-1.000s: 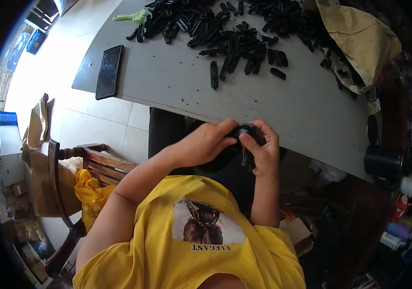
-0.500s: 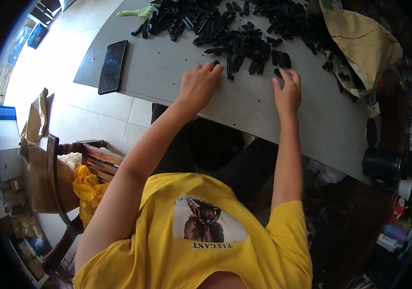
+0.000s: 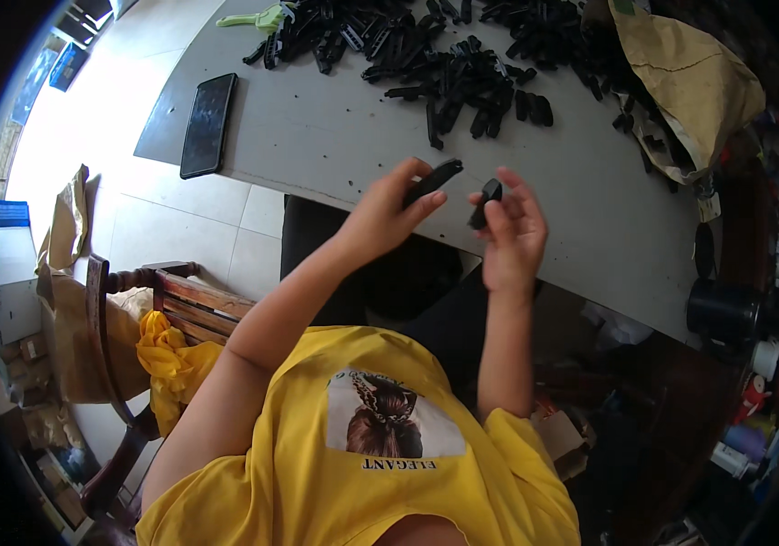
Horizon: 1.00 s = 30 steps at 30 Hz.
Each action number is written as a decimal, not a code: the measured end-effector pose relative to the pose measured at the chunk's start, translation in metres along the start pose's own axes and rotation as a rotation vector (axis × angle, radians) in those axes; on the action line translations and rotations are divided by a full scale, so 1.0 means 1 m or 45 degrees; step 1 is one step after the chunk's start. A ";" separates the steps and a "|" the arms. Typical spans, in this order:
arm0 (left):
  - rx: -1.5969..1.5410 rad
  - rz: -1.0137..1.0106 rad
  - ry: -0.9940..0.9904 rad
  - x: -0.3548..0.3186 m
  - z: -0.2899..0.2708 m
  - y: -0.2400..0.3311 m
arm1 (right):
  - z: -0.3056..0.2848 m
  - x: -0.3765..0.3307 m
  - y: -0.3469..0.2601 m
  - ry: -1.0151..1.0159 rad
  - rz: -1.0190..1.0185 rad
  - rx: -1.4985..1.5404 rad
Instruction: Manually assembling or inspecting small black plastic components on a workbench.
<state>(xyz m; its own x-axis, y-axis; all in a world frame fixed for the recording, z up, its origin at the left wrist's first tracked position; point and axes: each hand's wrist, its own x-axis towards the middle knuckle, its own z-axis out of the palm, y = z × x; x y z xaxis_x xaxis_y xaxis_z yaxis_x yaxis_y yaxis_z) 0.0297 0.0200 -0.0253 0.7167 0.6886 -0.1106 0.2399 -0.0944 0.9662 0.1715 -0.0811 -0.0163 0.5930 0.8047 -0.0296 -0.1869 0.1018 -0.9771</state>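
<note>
The left hand (image 3: 388, 214) pinches a long black plastic piece (image 3: 433, 180) between thumb and fingertips, its free end sticking out past them toward the right hand (image 3: 512, 232). The right hand's fingers (image 3: 519, 196) are loosely curled, gripping a shorter black plastic piece (image 3: 486, 202) held upright just beside the long one, the two not touching. Beyond the fingertips, a heap of black parts (image 3: 449, 64) lies on the grey table (image 3: 335, 146), with a phone (image 3: 208, 125) far to the left.
</note>
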 end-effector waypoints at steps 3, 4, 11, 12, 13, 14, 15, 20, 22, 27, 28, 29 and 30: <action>-0.245 0.384 0.073 -0.005 0.024 0.006 | 0.017 -0.017 0.010 -0.093 -0.155 0.303; -0.243 0.385 0.069 -0.008 0.026 0.008 | 0.019 -0.019 0.012 -0.089 -0.157 0.305; 0.022 0.237 -0.177 -0.019 0.024 0.021 | 0.018 -0.032 0.020 0.121 -0.416 0.064; -0.012 0.207 -0.199 -0.021 0.023 0.024 | 0.016 -0.033 0.021 0.158 -0.467 -0.002; -0.047 0.177 -0.221 -0.021 0.023 0.027 | 0.016 -0.033 0.021 0.195 -0.518 -0.068; -0.046 0.178 -0.222 -0.021 0.023 0.026 | 0.017 -0.033 0.020 0.196 -0.519 -0.068; -0.008 0.257 -0.197 -0.021 0.023 0.024 | 0.020 -0.032 0.016 0.193 -0.524 -0.016; 0.001 0.482 -0.121 -0.014 0.031 0.019 | 0.018 -0.024 0.009 -0.067 -0.125 0.627; -0.032 0.459 -0.051 -0.011 0.032 0.015 | 0.013 -0.016 0.017 -0.037 -0.057 0.511; 0.933 0.704 0.239 0.053 -0.010 -0.009 | 0.003 0.059 0.021 0.209 -0.160 -0.131; 1.239 0.932 0.483 0.065 -0.014 -0.013 | -0.002 0.081 0.026 0.211 -0.167 -0.135; 1.233 0.943 0.482 0.071 -0.015 -0.016 | -0.010 0.101 0.034 0.288 -0.320 -0.694; 1.345 0.895 0.342 0.074 -0.021 -0.017 | -0.006 0.111 0.033 0.350 -0.469 -1.248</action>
<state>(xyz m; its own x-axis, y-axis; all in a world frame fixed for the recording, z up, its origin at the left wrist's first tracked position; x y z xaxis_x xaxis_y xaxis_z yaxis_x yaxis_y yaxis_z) 0.0647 0.0874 -0.0453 0.7756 0.3703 0.5112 0.3536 -0.9257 0.1341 0.2359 0.0079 -0.0531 0.6625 0.6494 0.3734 0.6742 -0.2996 -0.6751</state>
